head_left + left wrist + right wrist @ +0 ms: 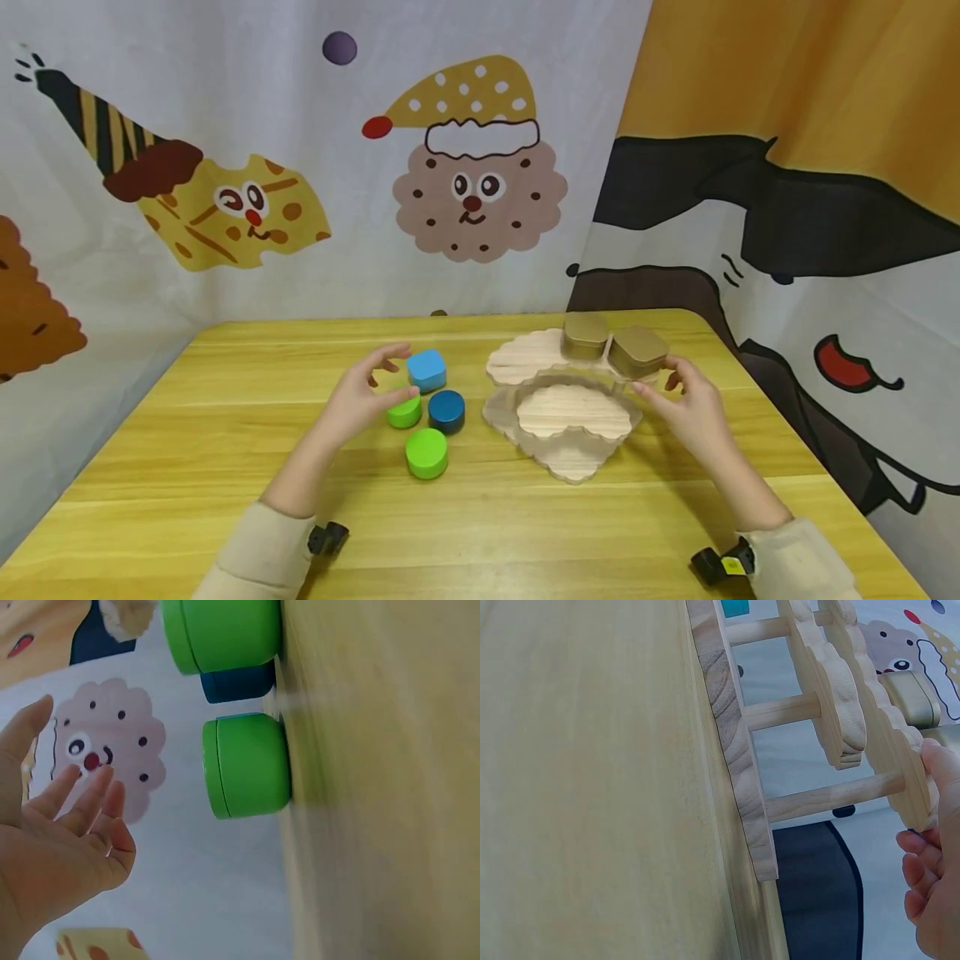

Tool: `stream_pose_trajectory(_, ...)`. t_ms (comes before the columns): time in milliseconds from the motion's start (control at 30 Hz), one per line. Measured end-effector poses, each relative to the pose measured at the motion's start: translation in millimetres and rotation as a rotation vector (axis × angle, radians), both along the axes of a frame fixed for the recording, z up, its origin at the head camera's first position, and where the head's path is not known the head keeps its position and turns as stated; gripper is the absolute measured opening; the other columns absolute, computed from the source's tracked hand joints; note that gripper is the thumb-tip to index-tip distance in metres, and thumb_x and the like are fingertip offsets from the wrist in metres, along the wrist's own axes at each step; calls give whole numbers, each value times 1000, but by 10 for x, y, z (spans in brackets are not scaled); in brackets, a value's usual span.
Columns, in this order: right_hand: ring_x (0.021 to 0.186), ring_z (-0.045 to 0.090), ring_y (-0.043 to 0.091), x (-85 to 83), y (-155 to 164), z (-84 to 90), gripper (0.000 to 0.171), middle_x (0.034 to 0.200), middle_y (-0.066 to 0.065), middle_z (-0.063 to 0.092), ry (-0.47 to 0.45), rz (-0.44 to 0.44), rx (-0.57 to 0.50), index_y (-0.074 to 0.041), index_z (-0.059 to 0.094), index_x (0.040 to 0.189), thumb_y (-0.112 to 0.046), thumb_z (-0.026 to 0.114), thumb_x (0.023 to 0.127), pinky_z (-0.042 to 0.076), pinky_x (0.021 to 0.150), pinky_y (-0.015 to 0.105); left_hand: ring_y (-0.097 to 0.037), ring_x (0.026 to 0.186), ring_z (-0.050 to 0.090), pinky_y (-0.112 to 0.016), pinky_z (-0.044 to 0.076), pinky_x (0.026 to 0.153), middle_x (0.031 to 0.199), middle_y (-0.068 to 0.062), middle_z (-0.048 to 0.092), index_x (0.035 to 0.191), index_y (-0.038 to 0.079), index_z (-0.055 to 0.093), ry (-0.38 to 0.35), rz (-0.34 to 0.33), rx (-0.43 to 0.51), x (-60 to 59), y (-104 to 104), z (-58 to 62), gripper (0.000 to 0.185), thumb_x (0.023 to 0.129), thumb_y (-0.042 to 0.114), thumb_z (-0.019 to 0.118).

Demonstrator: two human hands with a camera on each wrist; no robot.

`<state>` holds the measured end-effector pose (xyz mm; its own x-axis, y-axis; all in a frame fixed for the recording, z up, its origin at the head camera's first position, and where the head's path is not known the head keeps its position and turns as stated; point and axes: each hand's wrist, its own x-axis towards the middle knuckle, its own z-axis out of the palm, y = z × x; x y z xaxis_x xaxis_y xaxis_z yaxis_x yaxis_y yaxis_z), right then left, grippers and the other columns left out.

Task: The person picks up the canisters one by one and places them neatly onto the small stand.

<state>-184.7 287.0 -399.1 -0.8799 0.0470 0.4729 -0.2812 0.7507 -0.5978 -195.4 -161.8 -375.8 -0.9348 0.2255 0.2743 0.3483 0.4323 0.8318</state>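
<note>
Right hand [693, 408] pinching pale scalloped wooden three-tier stand [573, 410] by top edge, right of round lime-green tins [427, 454] on surface [480, 542]. Left hand [356, 404] loose, empty. Stand's probably light, stiff; I'd grab base [721, 690].

You can read no words, brands or numbers in any of the three views. The one label you can make out is a small yellow sticker [733, 566] on the black wrist device [707, 568], just beside the right sleeve [802, 560]; its marking is too small to read.
</note>
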Motion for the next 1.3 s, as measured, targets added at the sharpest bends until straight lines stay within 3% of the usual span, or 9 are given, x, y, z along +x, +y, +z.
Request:
stream_pose_trajectory(233,66,40,22,-4,0,4,46,86,16,52,-1,-4,1,2,57,116,-27,75,84,33,53,29,-30,112,47,-49,36,82,129,-9,55,138,9,50,-8,-25,-44,-75,-184,-137,62,83,18,77)
stream_pose_trajectory(500,66,40,22,-18,-11,1,46,88,17,53,-1,4,4,1,56,116,-28,75,85,33,53,30,-36,117,45,-55,37,88,133,-16,52,137,2,48,-86,-84,-96,-154,-307,-276,65,81,18,78)
stream_pose_trajectory(867,66,40,22,-11,-11,5,47,88,17,53,-15,-5,-4,1,56,117,-28,75,85,33,53,30,-34,113,46,-45,44,84,135,-14,51,138,2,48,-176,-181,-114,-182,-339,-438,65,81,17,78)
stream_pose_trajectory(1300,69,41,22,2,-18,14,46,87,15,52,-14,-8,-3,1,56,116,-29,74,85,34,54,30,-34,111,48,-52,41,92,135,-14,50,138,2,49,-188,-148,-130,-202,-322,-561,63,82,14,77)
